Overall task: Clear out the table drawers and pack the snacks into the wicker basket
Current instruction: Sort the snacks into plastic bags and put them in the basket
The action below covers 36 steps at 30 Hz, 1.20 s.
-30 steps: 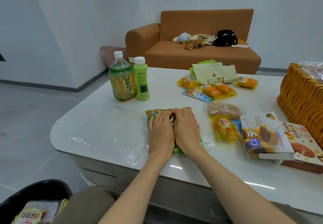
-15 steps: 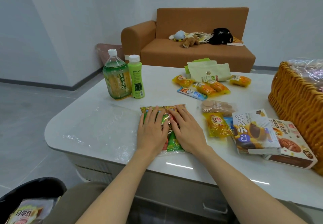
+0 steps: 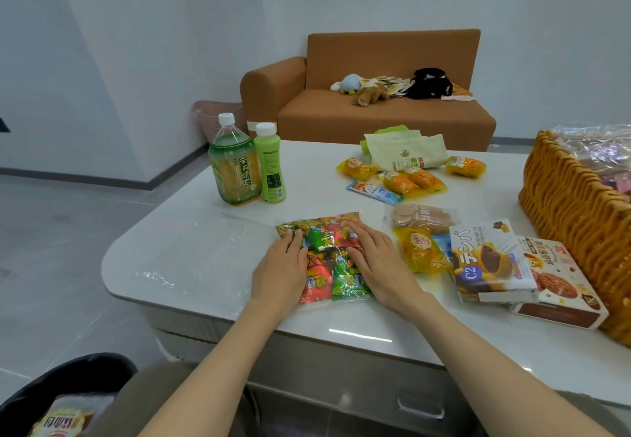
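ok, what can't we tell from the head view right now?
- wicker basket contents: head view, cut by right edge, under glaring plastic.
- snack bag middle: head view, covered by left hand and right hand.
- Drawer insides: only a drawer handle shows under the tabletop.
- black bin: cut by bottom-left corner.

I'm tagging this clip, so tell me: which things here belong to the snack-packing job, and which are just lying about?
Job: clear bag of snack packets, under the left hand and right hand; wicker basket; yellow cake packets; two snack boxes; table.

Lying about: sofa; plush toys; black bag; pink bin beside the sofa.
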### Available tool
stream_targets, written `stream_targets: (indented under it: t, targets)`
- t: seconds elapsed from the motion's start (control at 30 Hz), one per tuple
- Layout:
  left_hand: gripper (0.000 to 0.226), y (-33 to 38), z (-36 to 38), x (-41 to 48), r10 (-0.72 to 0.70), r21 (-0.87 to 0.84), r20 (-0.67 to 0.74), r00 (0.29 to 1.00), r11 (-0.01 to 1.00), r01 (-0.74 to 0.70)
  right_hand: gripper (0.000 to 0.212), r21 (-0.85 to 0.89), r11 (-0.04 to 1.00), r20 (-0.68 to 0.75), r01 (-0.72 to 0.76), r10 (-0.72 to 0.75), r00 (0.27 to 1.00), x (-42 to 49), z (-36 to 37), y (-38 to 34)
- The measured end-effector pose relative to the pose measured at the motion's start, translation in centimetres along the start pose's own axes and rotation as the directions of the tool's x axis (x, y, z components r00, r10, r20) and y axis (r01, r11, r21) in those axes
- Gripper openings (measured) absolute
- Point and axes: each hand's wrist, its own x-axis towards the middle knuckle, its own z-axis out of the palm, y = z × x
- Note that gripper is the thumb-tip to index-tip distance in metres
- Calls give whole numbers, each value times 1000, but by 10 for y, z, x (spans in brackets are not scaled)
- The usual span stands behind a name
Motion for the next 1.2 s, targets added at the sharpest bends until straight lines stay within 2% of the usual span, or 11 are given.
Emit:
stream_targets:
  t: [0.1,0.27,0.33,0.47,0.57,0.67,0.8,0.93,1.0,1.1,1.2]
  targets:
    - [49,4,-14,-3,14,72,58,998,997,-18,43,-108,994,-25,3,-6,1000,-1,-13,-12]
    - [32,17,-34,-17,32,60,-92,995,998,-26,27,-216,971,-120,102,-130,984,-16,-43,-33]
    - [31,17,-37,-18,22,59,-138,990,998,-14,28,-253,964,-65,78,-98,993,-25,-52,-38]
    - [34,15,-41,-7,19,22,-200,980,1000,-15,47,-317,946,143,-63,114,983,-39,-54,-27]
    - [48,14,-33,11,13,-27,-27,1000,1000,-13,60,-213,971,276,-108,166,947,-45,-51,-17]
    - [68,14,-20,28,-55,9,137,989,998,54,67,-147,984,301,-104,145,943,-50,-47,-12]
    - [82,19,-20,39,-122,-98,179,976,985,141,66,-23,990,270,-142,143,952,-49,-42,-11]
    - [92,24,-31,41,-168,-198,233,958,956,216,53,232,930,244,-285,228,943,-42,-40,-14]
    - [78,22,-34,41,-186,-299,271,944,916,266,50,314,899,241,-305,235,941,-42,-38,-16]
    - [62,19,-41,36,-178,-562,405,897,725,398,50,329,903,196,-275,219,956,-41,-34,-17]
    - [48,22,-45,28,-132,-615,510,850,635,468,51,359,890,189,-283,228,955,-41,-35,-21]
